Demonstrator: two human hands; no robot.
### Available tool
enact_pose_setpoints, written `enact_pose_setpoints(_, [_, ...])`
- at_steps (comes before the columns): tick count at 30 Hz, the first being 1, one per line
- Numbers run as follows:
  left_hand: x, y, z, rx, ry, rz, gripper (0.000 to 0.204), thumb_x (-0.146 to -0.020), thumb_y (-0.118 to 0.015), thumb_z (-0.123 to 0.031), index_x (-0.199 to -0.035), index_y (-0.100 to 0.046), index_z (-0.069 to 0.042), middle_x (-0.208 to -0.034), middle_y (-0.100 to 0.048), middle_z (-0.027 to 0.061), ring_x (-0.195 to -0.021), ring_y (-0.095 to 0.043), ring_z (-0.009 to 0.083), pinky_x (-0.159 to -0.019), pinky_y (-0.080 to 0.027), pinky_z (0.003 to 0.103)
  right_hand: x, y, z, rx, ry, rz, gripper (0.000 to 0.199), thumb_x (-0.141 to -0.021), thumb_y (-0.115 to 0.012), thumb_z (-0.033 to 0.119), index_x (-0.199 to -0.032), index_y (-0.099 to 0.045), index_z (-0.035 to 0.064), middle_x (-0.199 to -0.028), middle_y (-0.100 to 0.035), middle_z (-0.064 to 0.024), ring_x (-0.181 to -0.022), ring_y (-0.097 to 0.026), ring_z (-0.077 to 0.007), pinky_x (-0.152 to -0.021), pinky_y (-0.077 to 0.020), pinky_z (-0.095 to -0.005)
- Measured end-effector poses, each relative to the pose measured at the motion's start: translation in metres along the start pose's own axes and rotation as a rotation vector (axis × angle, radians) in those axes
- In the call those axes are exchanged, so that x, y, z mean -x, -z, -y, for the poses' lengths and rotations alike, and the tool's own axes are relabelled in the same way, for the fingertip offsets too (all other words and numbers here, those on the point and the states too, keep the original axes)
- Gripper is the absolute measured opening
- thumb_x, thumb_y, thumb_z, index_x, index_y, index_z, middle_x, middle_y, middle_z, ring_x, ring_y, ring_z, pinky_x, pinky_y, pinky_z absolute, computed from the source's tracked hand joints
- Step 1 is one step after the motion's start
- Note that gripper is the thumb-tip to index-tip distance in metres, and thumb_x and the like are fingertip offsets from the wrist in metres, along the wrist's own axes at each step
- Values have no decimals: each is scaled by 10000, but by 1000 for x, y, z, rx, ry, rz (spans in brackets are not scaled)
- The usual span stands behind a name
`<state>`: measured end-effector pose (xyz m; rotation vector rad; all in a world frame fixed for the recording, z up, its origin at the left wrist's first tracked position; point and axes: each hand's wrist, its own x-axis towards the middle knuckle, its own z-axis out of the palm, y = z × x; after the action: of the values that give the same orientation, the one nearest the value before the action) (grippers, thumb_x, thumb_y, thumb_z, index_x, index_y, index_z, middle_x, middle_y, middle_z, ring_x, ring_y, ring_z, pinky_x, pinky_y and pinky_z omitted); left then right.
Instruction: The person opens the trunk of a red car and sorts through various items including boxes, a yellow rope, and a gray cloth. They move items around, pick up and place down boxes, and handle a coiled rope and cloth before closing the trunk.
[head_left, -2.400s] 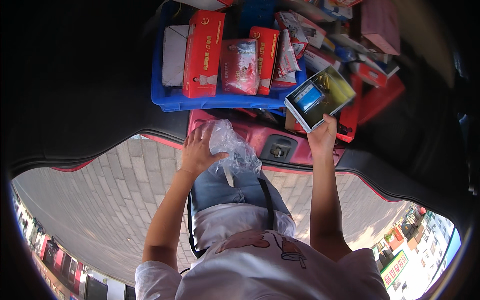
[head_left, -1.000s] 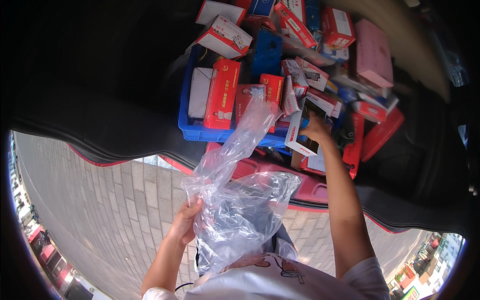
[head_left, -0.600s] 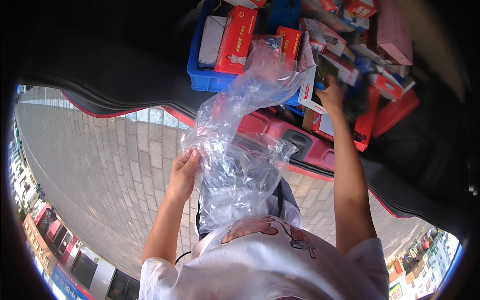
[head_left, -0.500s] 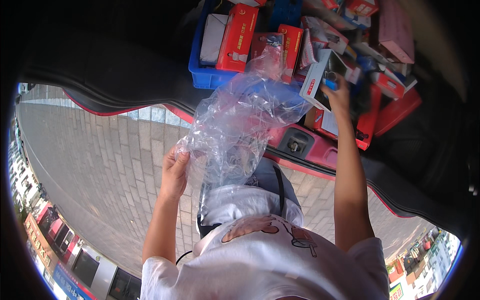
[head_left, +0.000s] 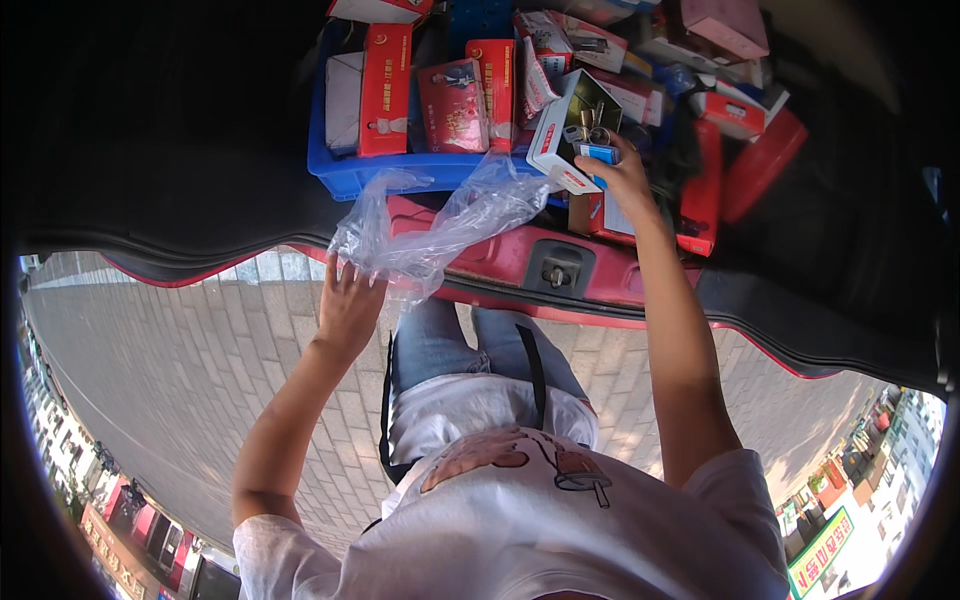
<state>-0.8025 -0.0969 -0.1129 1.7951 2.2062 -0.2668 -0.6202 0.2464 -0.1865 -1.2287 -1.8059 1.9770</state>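
My right hand (head_left: 620, 173) is closed on a blue, block-like item (head_left: 600, 153), with a ring of keys (head_left: 592, 127) beside its fingers. Beneath it, a tilted white and dark box (head_left: 555, 140) lies against the heap; whether my fingers also grip the box I cannot tell. My left hand (head_left: 350, 300) has its fingers stretched out against a crumpled clear plastic bag (head_left: 455, 235). The bag drapes over the car's red rear sill, and its far end reaches up to the box.
A blue plastic crate (head_left: 345, 178) in the car boot holds several boxes, among them a tall red box (head_left: 386, 90). More red and pink boxes pile up to the right. A metal latch (head_left: 557, 277) sits in the red sill (head_left: 490, 262). Paving (head_left: 230, 340) lies behind the car.
The plastic bag has gone from spread before my body to bunched on the sill. My left hand has moved forward, its fingers straightening from a pinch. My right hand still holds the blue item.
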Motion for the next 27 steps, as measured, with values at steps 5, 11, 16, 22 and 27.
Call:
enact_pose_setpoints(5, [-98,7,-71,694,386,24,370,-767,-618,-284,-993,-548,0,-883,-586,137,-928,-559,354,-733,-492,417,6,-12,-2,203,133,-126,549,-680,-739,135,-1154,-501,-7,-959,-615,-62,-859,-577,-131,-755,-451,-259])
enact_pose_setpoints(11, [-148,-71,-119,719,563,-324,545,-749,-642,-444,-1041,-539,5,-984,-572,185,-990,-534,384,-755,-468,457,40,-56,11,409,91,-178,548,-700,-695,146,-1174,-446,28,-906,-621,-208,-843,-618,-344,-754,-481,-374])
enact_pose_setpoints(16, [-164,-27,-92,923,624,13,427,-785,-645,-330,-1028,-541,5,-1017,-576,178,-981,-552,337,-734,-484,395,56,-55,-33,502,290,-216,602,-654,-732,122,-1175,-443,31,-1023,-563,-223,-915,-561,-375,-786,-462,-402])
enact_pose_setpoints(22, [-196,-28,-99,1368,391,-335,481,-859,-600,-235,-1248,-418,-17,-1075,-568,157,-977,-549,213,-793,-458,315,52,-52,-28,141,205,-250,530,-678,-735,98,-1135,-485,4,-921,-616,-129,-811,-625,-221,-718,-485,-297])
enact_pose_setpoints(27, [-223,-47,-96,1517,332,-230,524,-880,-578,-291,-1279,-406,3,-1123,-561,121,-1016,-508,180,-876,-395,276,44,-22,-14,-659,-1,-234,416,-763,-657,49,-1131,-472,-12,-958,-619,-119,-891,-628,-200,-807,-487,-327])
